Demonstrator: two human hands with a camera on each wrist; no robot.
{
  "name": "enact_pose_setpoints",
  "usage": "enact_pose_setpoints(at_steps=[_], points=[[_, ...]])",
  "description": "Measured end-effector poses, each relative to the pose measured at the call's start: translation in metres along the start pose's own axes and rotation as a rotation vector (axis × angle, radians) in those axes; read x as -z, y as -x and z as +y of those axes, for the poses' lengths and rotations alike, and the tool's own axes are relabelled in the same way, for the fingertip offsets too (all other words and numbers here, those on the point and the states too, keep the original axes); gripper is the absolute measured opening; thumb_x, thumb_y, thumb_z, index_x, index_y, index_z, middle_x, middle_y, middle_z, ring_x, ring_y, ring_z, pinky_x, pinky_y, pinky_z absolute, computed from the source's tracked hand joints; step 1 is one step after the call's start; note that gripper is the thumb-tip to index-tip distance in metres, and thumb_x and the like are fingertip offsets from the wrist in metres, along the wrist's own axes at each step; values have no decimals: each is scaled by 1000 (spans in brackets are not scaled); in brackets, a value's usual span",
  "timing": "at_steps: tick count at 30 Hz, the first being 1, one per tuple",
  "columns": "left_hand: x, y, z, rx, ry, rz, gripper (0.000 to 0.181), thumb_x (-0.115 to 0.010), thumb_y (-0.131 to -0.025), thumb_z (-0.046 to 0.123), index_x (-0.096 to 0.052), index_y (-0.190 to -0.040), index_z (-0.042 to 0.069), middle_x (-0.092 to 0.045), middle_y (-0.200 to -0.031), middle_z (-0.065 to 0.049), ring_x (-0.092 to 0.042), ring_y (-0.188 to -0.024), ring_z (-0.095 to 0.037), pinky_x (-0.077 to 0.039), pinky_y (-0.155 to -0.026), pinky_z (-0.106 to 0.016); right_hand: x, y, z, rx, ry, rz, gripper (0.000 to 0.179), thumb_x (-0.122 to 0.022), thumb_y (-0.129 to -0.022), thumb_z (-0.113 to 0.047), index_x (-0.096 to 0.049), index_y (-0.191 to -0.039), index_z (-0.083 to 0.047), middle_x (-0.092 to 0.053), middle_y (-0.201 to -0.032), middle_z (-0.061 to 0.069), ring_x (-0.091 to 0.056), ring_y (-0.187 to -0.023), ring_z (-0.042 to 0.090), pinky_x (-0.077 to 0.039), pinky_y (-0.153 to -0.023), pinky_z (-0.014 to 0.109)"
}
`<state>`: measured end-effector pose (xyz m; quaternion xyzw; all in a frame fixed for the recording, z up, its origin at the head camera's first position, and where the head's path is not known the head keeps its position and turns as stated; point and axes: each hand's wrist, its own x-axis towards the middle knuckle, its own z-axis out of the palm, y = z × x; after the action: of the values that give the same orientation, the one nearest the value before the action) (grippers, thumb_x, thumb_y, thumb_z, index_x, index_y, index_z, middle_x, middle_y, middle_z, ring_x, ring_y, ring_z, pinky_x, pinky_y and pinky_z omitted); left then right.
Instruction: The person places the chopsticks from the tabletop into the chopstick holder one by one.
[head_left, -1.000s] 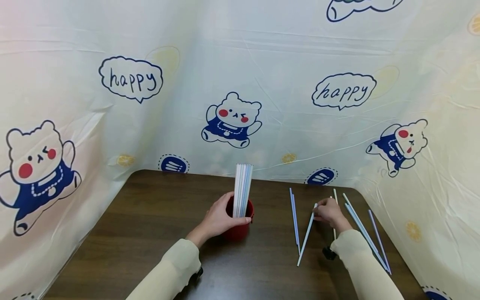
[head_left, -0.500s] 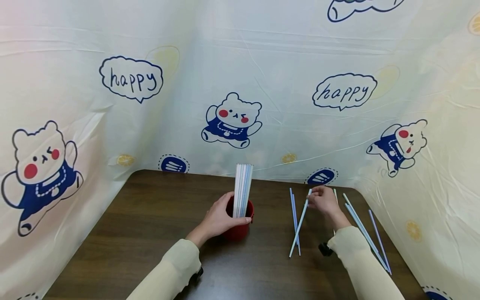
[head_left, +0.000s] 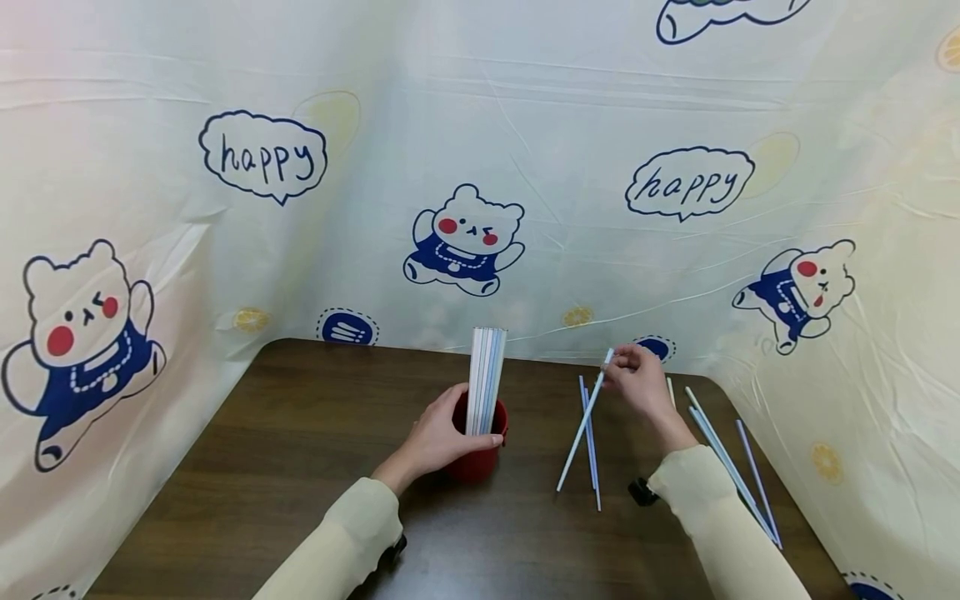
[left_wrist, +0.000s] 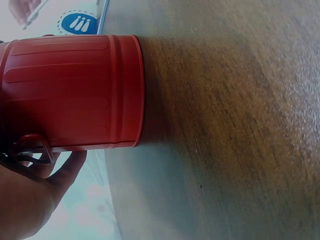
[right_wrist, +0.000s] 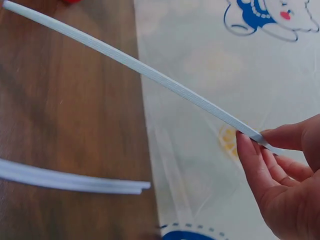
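My left hand grips the small red metal bucket near its top, the thumb lying across the near side of the rim. Out of the bucket rises a packed bundle of pale, straw-like sticks. At the table's far right, my right hand pinches one thin light-blue stick near its upper end between thumb and fingertips. This stick slants down to the left and, in the head view, crosses over two bluish-purple sticks lying on the table.
Right of my right forearm, light-blue sticks and a purple stick lie on the brown wooden table. Part of a cream stick shows behind the right hand. A printed curtain hangs around the table's back and sides.
My right hand has lifted away from the other sticks, up and to the left, carrying the light-blue stick across the two bluish-purple ones. My left hand and the bucket have stayed put.
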<state>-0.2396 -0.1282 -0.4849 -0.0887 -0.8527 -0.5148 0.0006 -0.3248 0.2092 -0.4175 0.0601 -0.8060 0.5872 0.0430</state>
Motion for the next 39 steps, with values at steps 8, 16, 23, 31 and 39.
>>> enact_pose_setpoints(at_steps=[8, 16, 23, 31, 39], points=[[-1, 0, 0, -3, 2, 1, 90, -87, -73, 58, -44, -148, 32, -55, -142, 7, -59, -121, -19, -50, -102, -57, -11, 2, -29, 76, -84, 76, 42, -65, -97, 2, -48, -135, 9, -58, -109, 19, -68, -79, 8, -61, -71, 25], [-1, 0, 0, -8, -4, 3, 89, -87, -74, 57, -44, -147, 32, -55, -141, 7, -59, -121, -19, -50, -101, -56, -23, 4, -51, 161, -147, 111, 39, -65, -98, 0, -49, -132, 10, -59, -109, 20, -69, -81, 8, -61, -78, 35], [-1, 0, 1, 1, -7, 0, 89, -87, -74, 57, -44, -148, 32, -54, -142, 6, -58, -121, -19, -50, -102, -57, -30, 4, -62, 199, -209, 133, 32, -67, -97, 2, -54, -125, 7, -60, -102, 12, -69, -82, 9, -62, -75, 31], [0, 1, 2, -8, -5, 10, 87, -87, -75, 54, -46, -147, 30, -56, -140, 5, -59, -120, -19, -50, -101, -57, -36, 5, -66, 227, -264, 145, 30, -66, -95, 6, -55, -123, 8, -61, -99, 11, -69, -80, 10, -62, -73, 30], [0, 0, 1, -15, -7, 4, 87, -86, -75, 57, -45, -147, 30, -55, -141, 5, -59, -120, -19, -50, -100, -57, -39, 5, -63, 215, -264, 147, 34, -66, -96, 6, -52, -126, 13, -60, -100, 13, -68, -80, 11, -62, -73, 31]])
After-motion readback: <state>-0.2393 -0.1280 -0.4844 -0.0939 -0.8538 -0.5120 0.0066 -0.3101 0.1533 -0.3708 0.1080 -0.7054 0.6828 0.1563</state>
